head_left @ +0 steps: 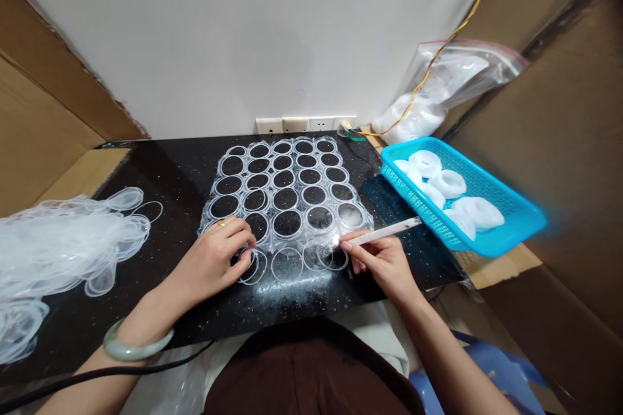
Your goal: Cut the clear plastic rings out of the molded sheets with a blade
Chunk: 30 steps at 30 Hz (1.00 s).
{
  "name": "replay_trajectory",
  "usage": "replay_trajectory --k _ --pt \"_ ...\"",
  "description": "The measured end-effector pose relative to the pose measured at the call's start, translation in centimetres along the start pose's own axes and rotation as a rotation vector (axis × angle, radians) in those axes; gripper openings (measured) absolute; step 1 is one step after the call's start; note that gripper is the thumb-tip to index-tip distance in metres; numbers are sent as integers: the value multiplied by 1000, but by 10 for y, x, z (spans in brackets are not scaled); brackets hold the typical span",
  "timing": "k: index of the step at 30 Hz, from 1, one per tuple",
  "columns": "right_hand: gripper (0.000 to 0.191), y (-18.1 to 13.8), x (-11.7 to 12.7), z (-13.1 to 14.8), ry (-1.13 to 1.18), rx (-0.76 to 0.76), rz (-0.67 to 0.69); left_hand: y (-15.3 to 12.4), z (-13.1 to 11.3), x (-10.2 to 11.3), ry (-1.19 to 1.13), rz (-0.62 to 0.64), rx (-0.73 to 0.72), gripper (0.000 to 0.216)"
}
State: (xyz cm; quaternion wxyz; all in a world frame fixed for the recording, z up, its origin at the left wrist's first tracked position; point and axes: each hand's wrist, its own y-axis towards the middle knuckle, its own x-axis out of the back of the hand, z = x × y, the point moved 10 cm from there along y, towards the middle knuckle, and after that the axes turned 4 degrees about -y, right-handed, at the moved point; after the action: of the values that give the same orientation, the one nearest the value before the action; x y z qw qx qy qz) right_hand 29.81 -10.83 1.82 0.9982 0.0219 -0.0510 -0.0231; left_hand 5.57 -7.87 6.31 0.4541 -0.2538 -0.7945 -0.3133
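Note:
A clear plastic sheet (287, 198) moulded with several rows of round rings lies on the black speckled table (170, 175). My left hand (219, 256) rests on the sheet's near left corner, fingers curled and pinching a ring at the front edge. My right hand (382, 259) grips a thin white knife-like tool (384, 232), its tip touching the sheet's near right edge. A pale green bangle (131, 347) is on my left wrist.
A heap of loose clear rings (58, 246) lies at the left. A blue basket (511, 214) holding white round rolls sits at the right, a plastic bag (438, 91) behind it. Cardboard walls stand on both sides. A black cable (97, 373) crosses the near edge.

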Motion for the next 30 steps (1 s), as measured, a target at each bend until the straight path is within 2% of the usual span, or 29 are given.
replay_trajectory --k 3,6,8,13,18,20,24,27,30 --pt "22 -1 7 -1 6 11 -14 -2 -12 7 -224 -35 9 8" --pt "23 -3 13 -1 6 17 -33 5 -24 -8 -328 62 20 10" --pt "23 -3 16 -1 11 24 -42 14 -31 -22 -285 116 -13 13" --pt "24 -7 23 -2 11 39 -64 43 -38 -55 6 238 -103 21" --pt "23 -12 35 -5 18 22 -95 61 -44 -58 152 339 -140 13" --pt "22 -12 38 -6 32 22 -97 64 -48 -52 117 346 -139 13" --pt "22 -9 41 -8 51 17 -90 70 -59 -47 -110 328 -116 12" --pt "24 -7 43 -10 53 10 -90 80 -70 -59 -169 314 -143 13" --pt "24 -7 44 -9 73 13 -97 94 -76 -77 -104 323 -167 15"
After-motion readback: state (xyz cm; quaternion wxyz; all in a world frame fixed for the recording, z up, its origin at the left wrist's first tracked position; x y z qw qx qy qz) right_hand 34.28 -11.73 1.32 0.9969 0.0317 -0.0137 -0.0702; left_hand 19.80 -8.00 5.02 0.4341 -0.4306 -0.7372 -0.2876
